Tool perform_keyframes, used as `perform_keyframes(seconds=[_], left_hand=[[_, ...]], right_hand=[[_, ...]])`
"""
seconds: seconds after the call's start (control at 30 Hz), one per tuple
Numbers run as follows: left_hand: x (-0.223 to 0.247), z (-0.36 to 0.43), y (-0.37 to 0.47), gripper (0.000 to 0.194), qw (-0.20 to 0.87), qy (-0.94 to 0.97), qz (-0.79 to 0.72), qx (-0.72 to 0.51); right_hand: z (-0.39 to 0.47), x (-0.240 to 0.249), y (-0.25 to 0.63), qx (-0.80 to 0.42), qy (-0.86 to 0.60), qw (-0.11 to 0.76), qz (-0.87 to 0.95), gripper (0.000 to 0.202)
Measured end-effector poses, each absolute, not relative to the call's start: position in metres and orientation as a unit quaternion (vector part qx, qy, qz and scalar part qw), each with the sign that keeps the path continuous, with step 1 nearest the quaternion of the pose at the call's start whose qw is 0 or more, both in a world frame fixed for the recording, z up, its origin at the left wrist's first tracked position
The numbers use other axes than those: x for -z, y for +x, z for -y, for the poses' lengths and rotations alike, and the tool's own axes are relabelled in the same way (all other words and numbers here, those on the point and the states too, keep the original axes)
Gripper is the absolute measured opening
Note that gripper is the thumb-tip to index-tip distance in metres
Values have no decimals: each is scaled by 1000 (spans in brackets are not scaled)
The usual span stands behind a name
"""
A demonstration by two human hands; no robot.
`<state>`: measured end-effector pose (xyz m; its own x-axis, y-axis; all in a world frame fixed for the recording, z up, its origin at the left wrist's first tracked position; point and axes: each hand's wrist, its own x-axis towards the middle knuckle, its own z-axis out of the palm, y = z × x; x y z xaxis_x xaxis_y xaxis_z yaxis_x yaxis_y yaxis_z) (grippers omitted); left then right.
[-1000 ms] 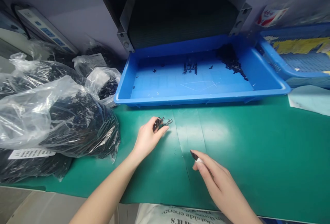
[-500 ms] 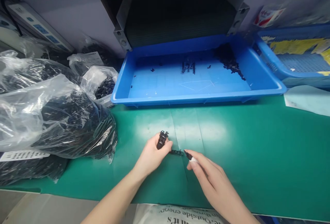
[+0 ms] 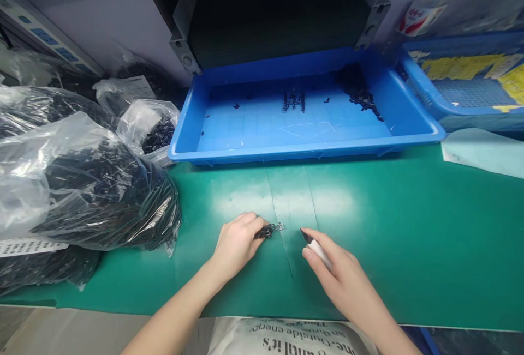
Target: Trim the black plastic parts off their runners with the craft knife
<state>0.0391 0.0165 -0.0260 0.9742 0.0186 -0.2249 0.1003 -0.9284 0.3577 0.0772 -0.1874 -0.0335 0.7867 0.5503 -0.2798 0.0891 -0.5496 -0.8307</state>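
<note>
In the head view, a small black plastic part [image 3: 270, 229] is pinched between the thumb and fingertips of the left hand [image 3: 236, 243] and pressed low onto the green mat [image 3: 409, 235], just in front of the person. The fingers are closed narrowly around its left end, while its right end is left sticking out toward the right hand [image 3: 341, 278]. In that hand a slim white tool with a dark tip [image 3: 313, 243] is gripped, the fingers curled shut about it and the tip aimed at the part, near but not touching. The part is judged to be very light, stiff and thin, likely brittle at its fine links, so it is best held by its thicker end. A blue tray [image 3: 305, 153] with loose black pieces is seen behind, and clear bags of black parts [image 3: 102, 191] to the left.
</note>
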Motion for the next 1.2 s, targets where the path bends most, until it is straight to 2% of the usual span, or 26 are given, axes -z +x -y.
perform_keyframes(seconds=[0.17, 0.3, 0.4, 0.5, 0.6, 0.9, 1.2], left_hand=[[16, -1, 35, 6, 381, 916, -52, 111], [10, 12, 29, 16, 529, 817, -140, 179], [11, 18, 27, 21, 675, 680, -190, 215], [14, 21, 27, 37, 754, 582, -246, 180], [15, 23, 28, 45, 787, 537, -260, 156], [14, 27, 28, 35, 772, 560, -268, 136], [15, 29, 27, 24, 749, 592, -269, 128]], right_hand=[[179, 34, 79, -275, -828, 459, 170, 41], [174, 26, 85, -310, -794, 492, 180, 23], [173, 21, 86, -308, -777, 512, 199, 26], [176, 23, 83, -271, -802, 488, 212, 26], [181, 27, 79, -230, -820, 457, 257, 34], [184, 24, 75, -143, -854, 360, 348, 37], [184, 25, 74, -121, -850, 366, 360, 37]])
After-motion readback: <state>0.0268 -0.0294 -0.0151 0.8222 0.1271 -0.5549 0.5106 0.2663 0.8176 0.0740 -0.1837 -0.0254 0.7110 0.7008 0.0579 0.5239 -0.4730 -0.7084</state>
